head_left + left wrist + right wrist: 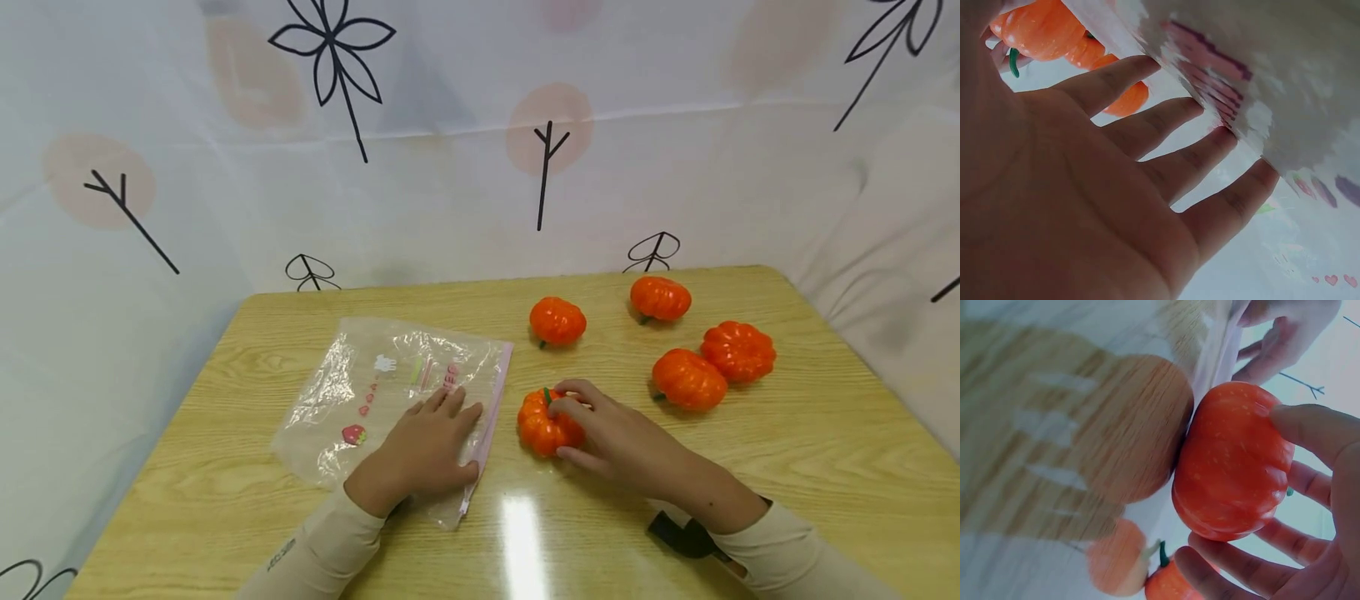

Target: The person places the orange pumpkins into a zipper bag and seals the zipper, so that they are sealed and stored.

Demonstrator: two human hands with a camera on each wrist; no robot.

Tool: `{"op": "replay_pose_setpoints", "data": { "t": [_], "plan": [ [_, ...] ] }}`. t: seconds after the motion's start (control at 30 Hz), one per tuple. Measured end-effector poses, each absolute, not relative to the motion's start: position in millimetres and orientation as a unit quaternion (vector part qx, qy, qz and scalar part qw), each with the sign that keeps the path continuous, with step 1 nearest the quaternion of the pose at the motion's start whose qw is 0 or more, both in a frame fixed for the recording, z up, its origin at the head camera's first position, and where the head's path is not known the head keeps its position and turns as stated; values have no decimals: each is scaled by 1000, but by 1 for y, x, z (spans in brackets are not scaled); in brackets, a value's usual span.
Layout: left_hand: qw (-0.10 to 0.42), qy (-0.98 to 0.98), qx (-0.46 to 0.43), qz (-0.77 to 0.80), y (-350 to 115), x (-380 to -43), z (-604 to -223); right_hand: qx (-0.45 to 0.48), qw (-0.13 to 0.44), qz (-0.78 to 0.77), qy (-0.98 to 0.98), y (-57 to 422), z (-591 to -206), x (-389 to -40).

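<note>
A clear plastic zipper bag [397, 392], printed with a strawberry and small figures, lies flat on the left half of the table. My left hand [431, 446] rests on its right part, fingers spread; in the left wrist view the fingertips touch the printed film. Right of the bag's pink zipper edge [498, 383] sits an orange toy pumpkin [536, 427] with a green stem. My right hand [626, 437] holds this pumpkin from its right side. The right wrist view shows thumb and fingers around the pumpkin [1232, 462], which stands on the tabletop.
Further orange pumpkins stand behind and to the right: one at the back middle [558, 322], one at the back right [660, 298], and two touching, the nearer [688, 380] and the farther [738, 352]. A patterned white cloth [450, 200] hangs behind the wooden table [600, 533].
</note>
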State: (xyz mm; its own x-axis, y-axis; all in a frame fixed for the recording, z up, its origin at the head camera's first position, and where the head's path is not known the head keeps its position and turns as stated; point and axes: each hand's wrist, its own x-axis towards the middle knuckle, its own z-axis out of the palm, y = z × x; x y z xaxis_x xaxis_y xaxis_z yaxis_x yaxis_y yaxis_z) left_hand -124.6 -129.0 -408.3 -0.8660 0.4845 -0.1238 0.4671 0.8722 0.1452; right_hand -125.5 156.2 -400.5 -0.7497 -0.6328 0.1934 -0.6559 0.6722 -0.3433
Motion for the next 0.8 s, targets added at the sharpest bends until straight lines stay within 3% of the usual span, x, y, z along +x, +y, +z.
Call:
{"op": "replay_pose_setpoints", "data": {
  "t": [0.5, 0.8],
  "plan": [
    [36, 957, 281, 54, -129, -123, -403, 357, 38, 200, -912, 156, -402, -127],
    [71, 955, 278, 78, -127, -123, -401, 357, 41, 197, -912, 156, -403, -127]
  ]
}}
